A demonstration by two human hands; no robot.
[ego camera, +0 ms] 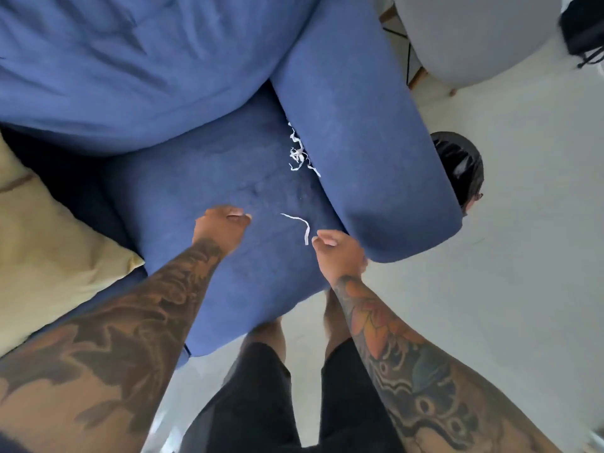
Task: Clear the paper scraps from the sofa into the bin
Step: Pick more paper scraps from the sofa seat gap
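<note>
The blue sofa seat (209, 178) carries white paper scraps. A tangled clump of scraps (298, 154) lies in the crease against the right armrest (362, 132). One long curled strip (302, 223) lies alone near the seat's front. My right hand (340, 253) hovers just right of the strip's lower end with fingers curled, and a small gap shows between them. My left hand (220, 232) is over the seat to the strip's left, curled into a fist with nothing visible in it. The bin (461, 168), lined with black plastic, stands on the floor behind the armrest.
A cream cushion (42, 243) lies on the sofa at the left. The blue back cushion (137, 67) fills the top. A grey round chair (470, 34) with wooden legs stands at the upper right. My legs are at the seat's front edge on the pale floor (523, 256).
</note>
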